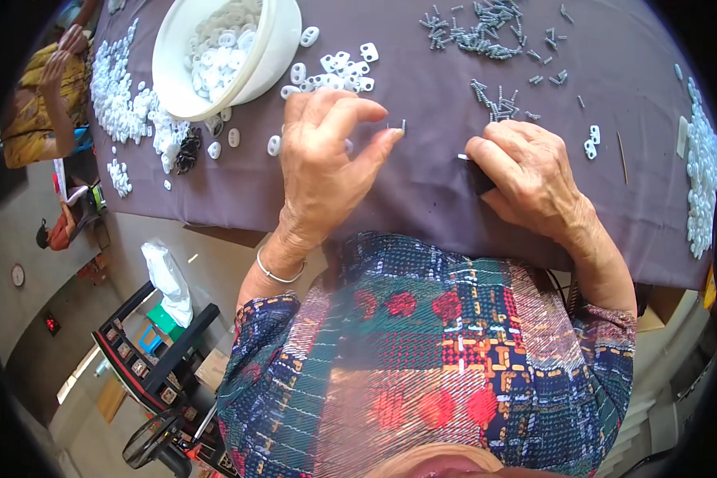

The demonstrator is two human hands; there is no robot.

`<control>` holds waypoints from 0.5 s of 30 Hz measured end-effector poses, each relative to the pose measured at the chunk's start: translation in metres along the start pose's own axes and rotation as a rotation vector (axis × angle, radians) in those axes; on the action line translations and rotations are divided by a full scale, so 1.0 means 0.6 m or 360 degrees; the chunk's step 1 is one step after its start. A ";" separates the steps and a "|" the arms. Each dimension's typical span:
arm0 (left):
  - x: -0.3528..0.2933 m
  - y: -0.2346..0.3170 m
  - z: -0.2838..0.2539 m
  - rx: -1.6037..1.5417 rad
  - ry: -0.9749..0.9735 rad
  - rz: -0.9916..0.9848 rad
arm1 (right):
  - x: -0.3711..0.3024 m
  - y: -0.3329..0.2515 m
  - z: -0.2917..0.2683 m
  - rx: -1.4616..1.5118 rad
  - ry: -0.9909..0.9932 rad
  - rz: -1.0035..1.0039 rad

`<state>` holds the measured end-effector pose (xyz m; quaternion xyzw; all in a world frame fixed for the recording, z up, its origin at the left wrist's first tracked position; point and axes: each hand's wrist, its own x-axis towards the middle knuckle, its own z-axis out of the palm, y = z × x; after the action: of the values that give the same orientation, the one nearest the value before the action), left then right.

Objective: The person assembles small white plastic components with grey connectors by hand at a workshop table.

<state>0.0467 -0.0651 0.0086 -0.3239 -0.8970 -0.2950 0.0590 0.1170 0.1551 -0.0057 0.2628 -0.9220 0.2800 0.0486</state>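
My left hand (323,151) is above the table with its thumb and index finger curved toward each other in a loose pinch. A small grey metal spring (404,126) stands up at the thumb tip. My right hand (530,171) is closed, its fingers bent inward. From its fingertips pokes the edge of a small white piece (463,157); a dark patch below it cannot be made out. Beyond my left hand lie white two-holed plastic pieces (342,73). Past my right hand is a small group of springs (498,102).
A white bowl (277,56) of plastic parts stands at the far left. White parts (113,80) spread beside it; more (701,167) line the right edge. A larger spring heap (482,32) lies far back. A thin stick (622,158) is at right. Other people sit at left.
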 end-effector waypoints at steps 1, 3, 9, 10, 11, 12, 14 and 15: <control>0.004 0.004 0.003 -0.0004 -0.0006 0.0003 | -0.001 0.001 0.001 -0.0007 0.0006 -0.0008; 0.012 0.010 0.007 0.0015 -0.0127 0.0067 | -0.001 0.000 -0.001 0.0011 0.0015 0.0002; 0.014 0.015 0.017 0.0026 -0.0184 0.0079 | -0.002 0.003 -0.002 0.0123 0.0074 0.0023; 0.013 0.016 0.020 0.0020 -0.0186 0.0085 | -0.001 0.004 -0.002 0.0209 0.0120 0.0033; 0.012 0.018 0.024 -0.0127 -0.0080 0.0085 | -0.001 0.005 -0.004 0.0201 0.0120 0.0047; 0.011 0.021 0.026 -0.0276 0.0025 0.0084 | 0.001 0.008 -0.007 0.0432 0.0192 0.0116; 0.008 0.038 0.015 -0.0499 -0.0025 -0.0098 | 0.003 0.010 -0.024 0.0802 0.0236 0.0337; 0.015 0.050 0.006 -0.0965 -0.0157 -0.0531 | 0.003 0.006 -0.034 0.0982 0.0198 0.0580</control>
<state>0.0586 -0.0395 0.0230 -0.1896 -0.8109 -0.5376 -0.1322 0.1123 0.1680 0.0102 0.0789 -0.8211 0.5646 -0.0278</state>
